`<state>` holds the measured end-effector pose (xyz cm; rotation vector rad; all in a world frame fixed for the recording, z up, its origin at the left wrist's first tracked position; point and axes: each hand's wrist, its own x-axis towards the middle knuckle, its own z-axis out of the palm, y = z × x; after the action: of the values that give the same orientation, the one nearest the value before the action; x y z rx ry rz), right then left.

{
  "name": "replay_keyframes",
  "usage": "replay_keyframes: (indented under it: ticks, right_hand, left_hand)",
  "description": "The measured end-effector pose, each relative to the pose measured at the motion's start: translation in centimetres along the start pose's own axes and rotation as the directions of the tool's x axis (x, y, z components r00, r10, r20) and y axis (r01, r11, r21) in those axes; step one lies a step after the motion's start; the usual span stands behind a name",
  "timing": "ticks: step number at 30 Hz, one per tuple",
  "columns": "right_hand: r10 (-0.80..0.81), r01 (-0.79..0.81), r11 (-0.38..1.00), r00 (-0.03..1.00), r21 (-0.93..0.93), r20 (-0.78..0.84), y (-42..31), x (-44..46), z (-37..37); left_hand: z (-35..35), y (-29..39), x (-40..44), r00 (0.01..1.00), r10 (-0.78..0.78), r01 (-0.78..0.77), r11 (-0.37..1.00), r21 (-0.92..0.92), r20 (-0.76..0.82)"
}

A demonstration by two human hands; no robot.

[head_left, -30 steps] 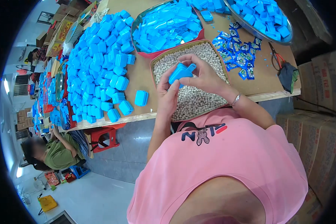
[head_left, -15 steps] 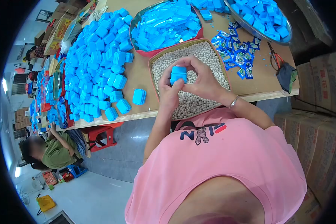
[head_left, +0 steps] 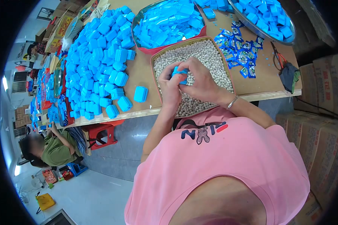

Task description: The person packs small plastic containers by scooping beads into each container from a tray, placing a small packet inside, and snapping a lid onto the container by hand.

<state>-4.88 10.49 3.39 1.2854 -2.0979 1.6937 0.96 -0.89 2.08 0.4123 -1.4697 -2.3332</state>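
Both hands meet over a tray (head_left: 231, 80) filled with pale round beads (head_left: 199, 52). My left hand (head_left: 170, 84) is wrapped round a small blue box (head_left: 179, 74), which my right hand (head_left: 199, 79) also grips from the other side. Fingers hide much of the box, so whether its lid is closed cannot be made out. Left of the tray, a single closed blue box (head_left: 141, 94) lies at the side of a large heap of similar boxes (head_left: 97, 67). Behind the beads stands a red-rimmed basin (head_left: 150, 52) of flat blue pieces.
Small printed packets (head_left: 240, 52) lie right of the tray. A metal bowl (head_left: 293, 39) of blue parts stands behind them, with orange-handled scissors (head_left: 278, 60) and a dark cloth (head_left: 289, 77) at the right. Stacked cartons (head_left: 311, 135) flank the table. A person (head_left: 54, 150) sits at the left.
The blue box was tilted, then upright between my fingers. Now my right fingers have closed over its top, and both hands cover more of it.
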Motion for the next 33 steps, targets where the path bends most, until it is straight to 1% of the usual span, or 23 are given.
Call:
replay_keyframes:
  ticks: [2,4,5,9,10,14,15,19,20,24,25,29,30,33]
  right_hand:
    - [0.037,-0.037,0.996,0.999,0.084,0.009,-0.1,-0.1,-0.1]
    - [0.075,-0.077,0.983,0.997,0.169,0.021,-0.1,-0.1,-0.3]
    - [0.075,-0.077,0.983,0.997,0.168,0.02,0.0,-0.1,-0.4]
    - [0.094,-0.103,0.966,0.994,0.238,0.049,-0.5,-0.1,-1.1]
    - [0.096,-0.106,0.965,0.994,0.241,0.054,-0.6,0.0,-1.2]
    - [0.184,-0.315,0.817,0.936,0.483,0.299,-0.2,0.9,-1.9]
    - [0.186,-0.315,0.818,0.937,0.482,0.296,0.1,1.0,-2.1]
    - [0.324,-0.566,0.65,0.81,0.507,0.489,1.4,0.6,-2.6]
    - [0.326,-0.569,0.65,0.808,0.504,0.491,1.4,0.5,-2.5]
    - [0.176,-0.319,0.813,0.932,0.487,0.316,1.1,0.0,-1.6]
    - [0.177,-0.32,0.813,0.932,0.487,0.316,1.0,-0.1,-1.7]
    - [0.113,-0.224,0.9,0.948,0.373,0.296,0.9,0.3,-2.1]
    - [0.113,-0.225,0.9,0.948,0.375,0.297,0.9,0.3,-2.0]
    - [0.123,-0.25,0.836,0.953,0.489,0.276,1.2,0.0,-2.0]
  left_hand:
    - [0.6,1.0,-0.7,0.997,0.081,-0.08,0.979,0.19,0.003]
    - [1.0,1.6,-1.1,0.987,0.158,-0.153,0.915,0.373,0.018]
    - [1.0,1.6,-1.1,0.987,0.158,-0.154,0.915,0.372,0.02]
    - [-0.3,2.0,-1.4,0.945,0.236,-0.312,0.861,0.403,0.228]
    - [-0.4,2.0,-1.6,0.946,0.235,-0.308,0.861,0.404,0.222]
    - [-1.0,1.9,-1.8,0.955,0.254,-0.295,0.793,0.534,0.151]
    - [-1.0,1.9,-1.8,0.955,0.253,-0.296,0.793,0.533,0.154]
    - [-1.0,1.6,-2.2,0.949,0.28,-0.313,0.785,0.534,0.144]
    - [-1.0,1.6,-2.2,0.95,0.279,-0.31,0.788,0.532,0.141]
    - [-1.1,1.8,-2.3,0.941,0.307,-0.335,0.779,0.53,0.142]
    - [-1.0,1.7,-2.3,0.941,0.306,-0.334,0.78,0.53,0.142]
    - [-0.8,1.5,-2.1,0.909,0.39,-0.402,0.734,0.547,0.145]
    - [-1.0,1.6,-2.1,0.909,0.39,-0.401,0.733,0.549,0.144]
    - [-1.3,1.5,-1.9,0.846,0.474,-0.514,0.608,0.605,0.243]
